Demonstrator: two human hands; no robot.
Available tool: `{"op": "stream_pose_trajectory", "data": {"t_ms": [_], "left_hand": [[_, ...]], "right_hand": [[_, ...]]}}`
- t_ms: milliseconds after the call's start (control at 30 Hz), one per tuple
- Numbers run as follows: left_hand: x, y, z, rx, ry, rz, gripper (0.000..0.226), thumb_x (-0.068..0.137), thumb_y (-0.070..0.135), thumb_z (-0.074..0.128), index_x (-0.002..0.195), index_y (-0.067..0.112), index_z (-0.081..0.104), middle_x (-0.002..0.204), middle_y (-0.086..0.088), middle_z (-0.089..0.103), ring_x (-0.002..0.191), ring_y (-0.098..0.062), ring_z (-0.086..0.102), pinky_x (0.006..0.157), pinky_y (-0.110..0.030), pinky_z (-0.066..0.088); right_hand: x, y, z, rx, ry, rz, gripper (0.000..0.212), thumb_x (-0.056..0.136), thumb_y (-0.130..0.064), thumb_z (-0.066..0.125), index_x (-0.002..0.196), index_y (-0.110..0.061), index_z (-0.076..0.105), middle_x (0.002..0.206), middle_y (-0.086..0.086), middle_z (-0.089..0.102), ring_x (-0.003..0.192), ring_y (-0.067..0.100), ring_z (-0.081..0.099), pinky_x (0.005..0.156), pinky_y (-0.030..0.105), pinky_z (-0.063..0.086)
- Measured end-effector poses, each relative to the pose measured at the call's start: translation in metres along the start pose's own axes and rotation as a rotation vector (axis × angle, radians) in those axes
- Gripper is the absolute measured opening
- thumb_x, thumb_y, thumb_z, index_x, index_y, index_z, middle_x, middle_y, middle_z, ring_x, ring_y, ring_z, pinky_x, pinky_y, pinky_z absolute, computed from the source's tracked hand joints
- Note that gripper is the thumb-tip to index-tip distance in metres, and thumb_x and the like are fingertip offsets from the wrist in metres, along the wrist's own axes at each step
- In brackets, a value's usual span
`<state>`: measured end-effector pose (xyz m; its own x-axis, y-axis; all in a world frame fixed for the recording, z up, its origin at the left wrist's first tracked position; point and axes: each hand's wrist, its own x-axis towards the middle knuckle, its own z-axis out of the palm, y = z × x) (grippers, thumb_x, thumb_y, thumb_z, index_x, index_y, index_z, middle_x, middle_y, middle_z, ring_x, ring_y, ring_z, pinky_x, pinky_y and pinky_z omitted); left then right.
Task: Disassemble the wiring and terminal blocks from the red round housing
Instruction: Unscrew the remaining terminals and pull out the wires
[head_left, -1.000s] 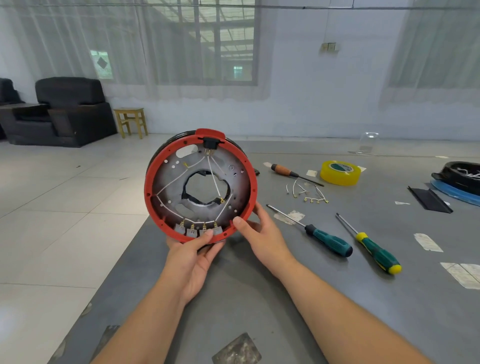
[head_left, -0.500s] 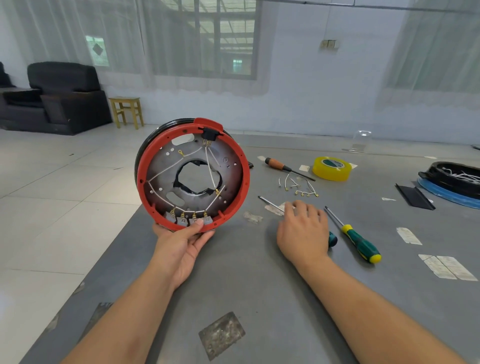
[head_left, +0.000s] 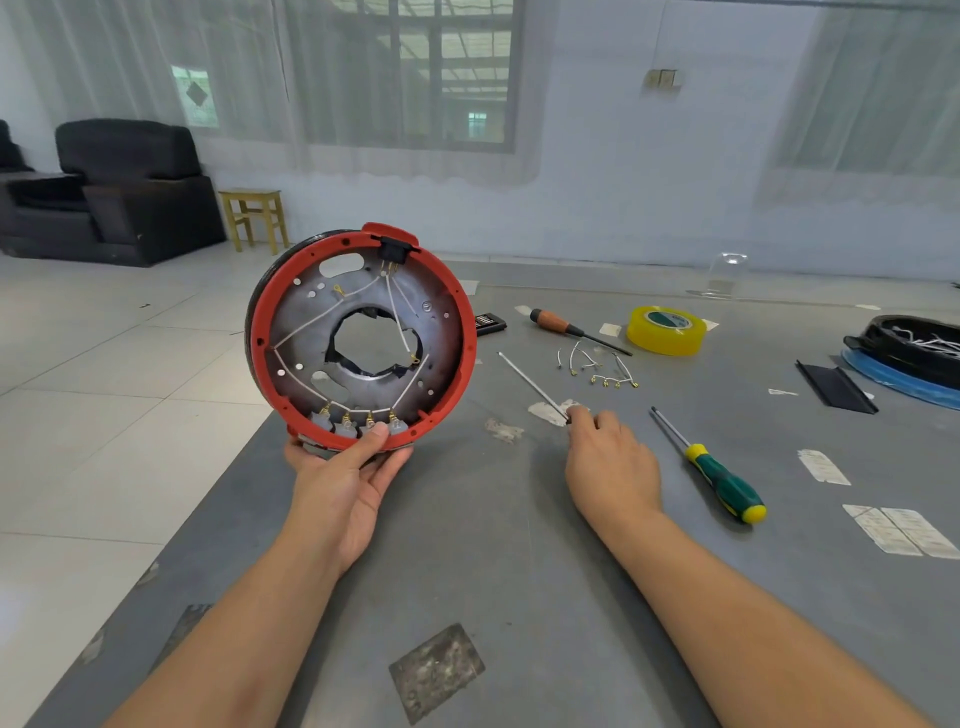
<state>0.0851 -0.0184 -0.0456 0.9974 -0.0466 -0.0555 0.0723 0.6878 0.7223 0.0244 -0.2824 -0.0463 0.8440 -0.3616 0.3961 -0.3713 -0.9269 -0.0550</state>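
Over table edge (head_left: 249, 441) — red round housing (head_left: 265, 332)

Looks like a makeshift workshop in a big bare room; grey worktable (head_left: 467, 571) scattered with screwdrivers (head_left: 724, 483), yellow tape roll (head_left: 666, 330) and loose wire bits (head_left: 605, 370); tiled floor (head_left: 104, 415), black armchair (head_left: 130, 187), curtained windows (head_left: 400, 78) behind

R hand (head_left: 610, 462) left housing (head_left: 361, 338), now over teal screwdriver (head_left: 530, 382), fingers curled on handle
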Motion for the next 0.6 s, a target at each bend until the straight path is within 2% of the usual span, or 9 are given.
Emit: {"op": "stream_pose_trajectory", "data": {"t_ms": [133,267,467,600], "left_hand": [[0.008,0.011,-0.010,0.014,0.016,0.040,0.076,0.090,-0.013,0.070,0.142,0.027,0.032,0.135,-0.014,0.068,0.107,-0.036,0.076,0.080,-0.046,0.065],[0.016,0.024,-0.016,0.033,0.024,0.068,0.078,0.090,-0.013,0.071,0.144,0.025,0.031,0.133,-0.017,0.069,0.107,-0.037,0.076,0.082,-0.047,0.065],[0.019,0.024,-0.020,0.065,0.009,0.043,0.072,0.091,-0.014,0.069,0.149,0.014,0.037,0.130,-0.028,0.068,0.110,-0.042,0.074,0.086,-0.048,0.064],[0.019,0.023,-0.022,0.051,0.001,0.011,0.078,0.089,-0.017,0.068,0.149,0.021,0.035,0.133,-0.027,0.067,0.108,-0.042,0.075,0.089,-0.055,0.062]], "right_hand": [[-0.005,-0.006,-0.009,0.212,0.069,-0.067,0.028,0.108,-0.029,0.030,0.133,-0.027,0.044,0.115,0.004,0.052,0.092,0.034,0.058,0.062,0.037,0.035],[-0.016,-0.015,-0.019,0.360,0.102,-0.215,0.022,0.108,-0.037,0.032,0.127,-0.032,0.042,0.113,-0.004,0.049,0.087,0.030,0.057,0.059,0.037,0.037],[-0.020,-0.024,-0.028,0.235,-0.019,-0.403,0.038,0.103,-0.050,0.023,0.128,-0.036,0.049,0.112,-0.009,0.053,0.093,0.021,0.060,0.061,0.034,0.044],[-0.019,-0.022,-0.034,0.162,-0.047,-0.504,0.043,0.102,-0.050,0.024,0.130,-0.037,0.054,0.108,-0.010,0.059,0.092,0.020,0.063,0.060,0.034,0.049]]}}
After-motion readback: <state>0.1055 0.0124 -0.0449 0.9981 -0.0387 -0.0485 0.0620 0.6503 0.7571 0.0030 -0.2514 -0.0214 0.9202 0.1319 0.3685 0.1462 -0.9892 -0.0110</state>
